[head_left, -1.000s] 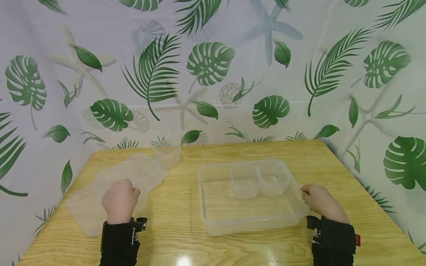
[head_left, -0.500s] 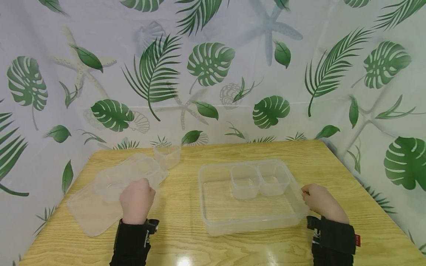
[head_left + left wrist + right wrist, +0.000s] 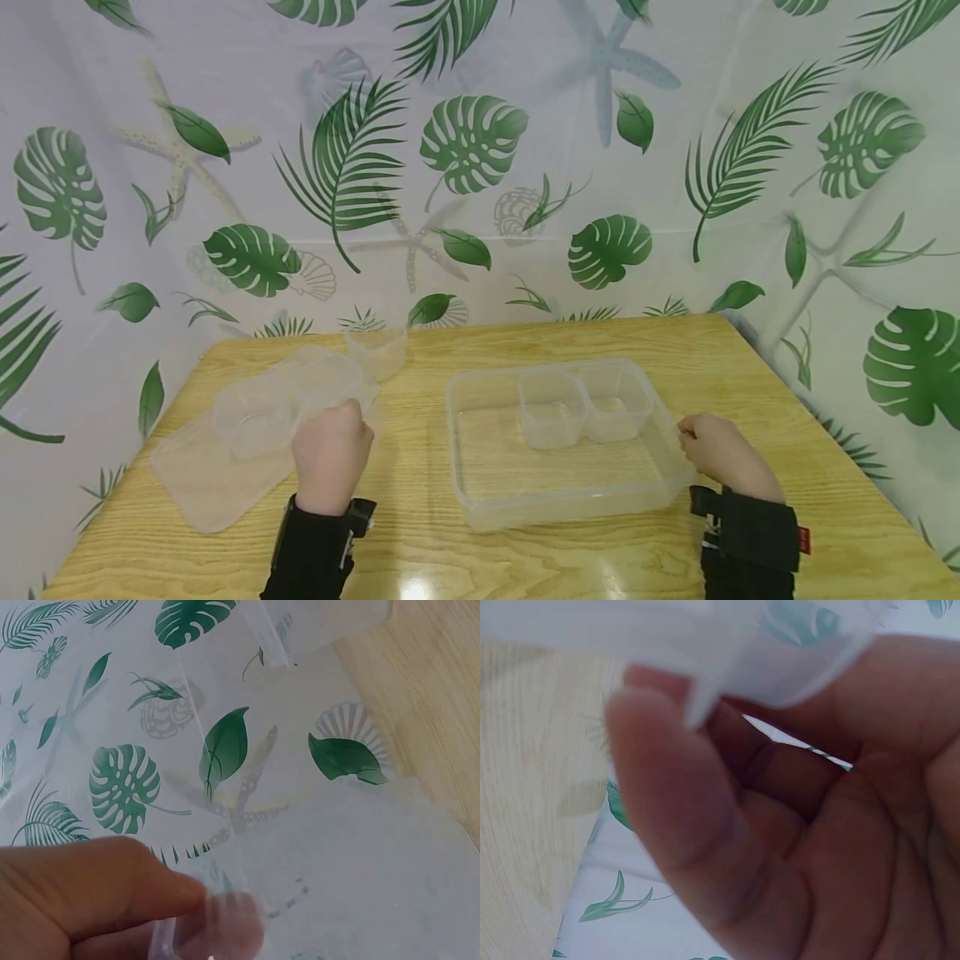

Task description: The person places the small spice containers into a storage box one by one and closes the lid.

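While both hands are working at clear plastic ware on the wooden bench (image 3: 420, 533), the scene is reading like this:

Left hand: the left hand (image 3: 332, 454) is curling into a grip on the near right edge of a clear two-pocket tray insert (image 3: 300, 396), thumb and fingers pinching the thin plastic; the left wrist view is showing the fingers (image 3: 90, 889) pressing a transparent flap.

Tray insert: it is lying well to the left of the large clear container (image 3: 480, 500), its right end lifting off the flat clear lid (image 3: 202, 479) beneath it.

Right hand: the right hand (image 3: 723, 458) is closing its grip on the right rim of the large clear container, fingers curling over the edge; the right wrist view is showing the fingers (image 3: 682, 802) wrapping a translucent rim.

Large clear container: it is sitting on the bench, right of centre, and is holding two small clear cups (image 3: 581, 407) side by side against its far wall.

Loose cup: a third small clear cup (image 3: 377, 348) is standing on the bench beyond the tray insert, to the far left of the container.

Backdrop: a white leaf-print curtain (image 3: 480, 167) is hanging behind the bench, beyond the container.
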A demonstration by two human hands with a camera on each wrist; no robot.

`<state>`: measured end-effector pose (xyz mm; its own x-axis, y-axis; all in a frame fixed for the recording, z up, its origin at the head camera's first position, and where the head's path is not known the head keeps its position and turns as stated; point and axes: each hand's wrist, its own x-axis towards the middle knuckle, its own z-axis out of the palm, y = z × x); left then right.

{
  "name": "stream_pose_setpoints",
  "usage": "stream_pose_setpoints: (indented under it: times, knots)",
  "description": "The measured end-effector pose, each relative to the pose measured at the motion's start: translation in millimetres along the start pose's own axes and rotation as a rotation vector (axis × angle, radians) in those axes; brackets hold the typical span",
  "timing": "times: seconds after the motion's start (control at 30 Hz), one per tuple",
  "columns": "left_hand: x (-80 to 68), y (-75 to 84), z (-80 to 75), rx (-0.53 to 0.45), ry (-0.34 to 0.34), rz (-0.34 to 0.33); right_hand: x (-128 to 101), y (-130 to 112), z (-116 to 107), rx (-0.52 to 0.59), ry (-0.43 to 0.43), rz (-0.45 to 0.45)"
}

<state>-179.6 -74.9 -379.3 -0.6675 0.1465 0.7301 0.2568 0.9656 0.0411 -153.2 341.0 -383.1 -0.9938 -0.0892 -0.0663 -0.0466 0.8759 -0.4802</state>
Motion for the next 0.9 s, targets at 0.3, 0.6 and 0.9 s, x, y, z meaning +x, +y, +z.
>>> stream_pose_setpoints:
  times: [0.3, 0.6, 0.9]
  knots:
    - [0.2, 17.2, -0.3, -0.006, 0.018, 0.079, 1.3, 0.4, 1.9, -0.024, 0.009, -0.007]
    - [3.0, 30.8, 0.3, -0.049, 0.093, 0.15, 1.3, 1.3, 1.2, -0.009, -0.001, -0.003]
    - [0.8, 46.8, 16.6, -0.039, 0.161, 0.236, 1.5, 0.4, 0.0, -0.025, -0.004, -0.001]
